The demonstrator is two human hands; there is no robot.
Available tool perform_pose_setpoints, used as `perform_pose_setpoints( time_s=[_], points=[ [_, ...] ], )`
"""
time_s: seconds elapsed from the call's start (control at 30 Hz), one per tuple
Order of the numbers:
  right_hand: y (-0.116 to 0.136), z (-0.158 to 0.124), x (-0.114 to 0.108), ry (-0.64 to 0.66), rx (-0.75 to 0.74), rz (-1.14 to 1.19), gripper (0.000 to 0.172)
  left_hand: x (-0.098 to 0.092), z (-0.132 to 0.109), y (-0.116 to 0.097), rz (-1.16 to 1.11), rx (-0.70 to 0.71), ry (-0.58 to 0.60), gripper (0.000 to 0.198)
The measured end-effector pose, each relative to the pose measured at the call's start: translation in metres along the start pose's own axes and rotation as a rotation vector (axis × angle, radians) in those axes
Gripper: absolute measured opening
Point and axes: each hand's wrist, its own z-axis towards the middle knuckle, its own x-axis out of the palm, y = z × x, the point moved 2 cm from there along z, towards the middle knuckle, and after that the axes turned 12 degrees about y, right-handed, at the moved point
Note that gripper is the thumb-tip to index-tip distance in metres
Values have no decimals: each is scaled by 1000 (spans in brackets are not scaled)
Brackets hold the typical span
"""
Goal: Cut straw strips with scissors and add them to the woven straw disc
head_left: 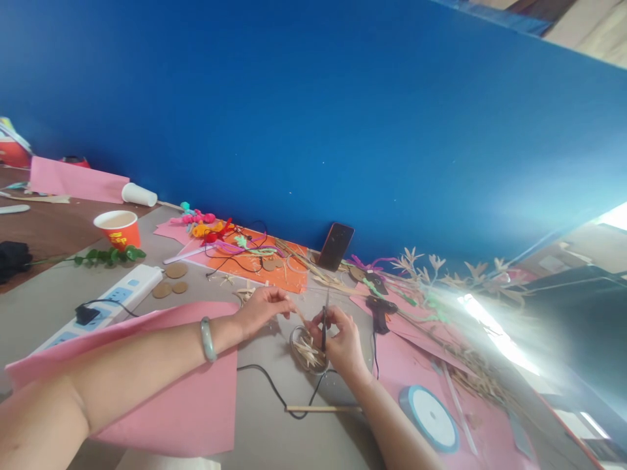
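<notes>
My left hand (262,310), with a pale green bangle (208,339) on its wrist, pinches one end of a thin strip of dried leaf (300,316). The strip's other end reaches the fingers of my right hand (347,343), which is closed around a pair of dark scissors (324,329) with the blades pointing up and away. Just below the fingers, a small round dish (292,344) holds cut pieces of pale dried leaf (308,352). Whether the blades touch the strip is hard to make out.
A phone (336,247) leans against the blue wall (294,117). To the right are a hot glue gun (379,310), dried stems (480,372) and a ribbon spool (431,418). Leftward stand a power strip (110,303), a red paper cup (120,232) and wooden discs (176,269).
</notes>
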Motion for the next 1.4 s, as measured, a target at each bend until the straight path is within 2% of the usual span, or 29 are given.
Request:
perform_pose_setpoints(
  time_s=[0.13, 0.23, 0.43, 0.8, 1.03, 1.4],
  points=[
    [-9, 6, -6, 96, -8, -128, 25, -2, 0, -5, 24, -10, 2, 23],
    [-13, 8, -10, 131, -20, -180, 26, -2, -1, -7, 65, 35, 24, 21],
    [-10, 6, -11, 195, -54, -239, 30, -5, 0, -4, 137, 79, 64, 19],
    [-22, 9, 0, 203, -42, -274, 36, -6, 1, -2, 257, 100, 59, 18],
    [-21, 9, 0, 200, -78, -282, 36, -2, -4, -5, 323, 120, 33, 19],
    [-13, 7, -5, 298, -78, -320, 33, -3, -4, -2, 364, 174, 12, 22]
  ],
)
